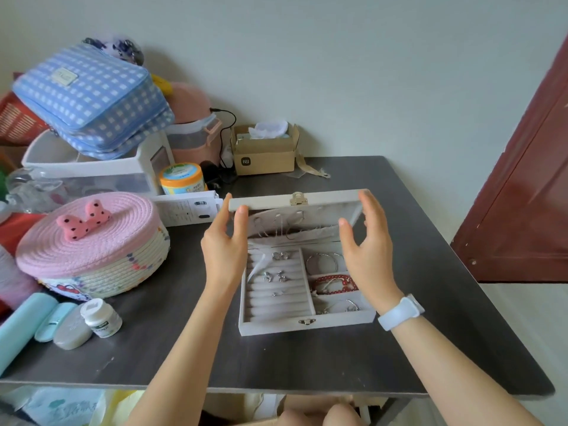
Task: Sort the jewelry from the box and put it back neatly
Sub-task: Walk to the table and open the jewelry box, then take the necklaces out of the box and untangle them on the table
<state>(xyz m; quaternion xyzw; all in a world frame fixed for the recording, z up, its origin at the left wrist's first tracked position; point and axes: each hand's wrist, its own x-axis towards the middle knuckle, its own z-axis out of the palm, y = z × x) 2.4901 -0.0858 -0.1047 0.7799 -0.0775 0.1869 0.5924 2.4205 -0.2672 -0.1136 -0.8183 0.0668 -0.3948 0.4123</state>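
The jewelry box sits near the middle of the dark table, its lid raised about halfway, and I have a hand at each end of that lid. My left hand pinches the lid's left corner between thumb and fingers. My right hand curves around the right end with fingers spread; I cannot tell whether they press the lid or only hover beside it, as the edge is blurred there.

Chains hang on the inside of the lid, so I judge that tipping it fast could swing and knot them, or drop them onto the ring rows. Small rings sit loose in those rows. The side compartments hold hoops, a red dotted band and a thin bracelet. If only my left hand carries the lid, I expect it could twist or fall shut, jolting the pieces out of place.

Just left of the lid lies a white power strip, which the lid could strike if the box slides. Further left stand a pink woven basket and a small white bottle; behind, a cardboard box. A watch is on my right wrist.
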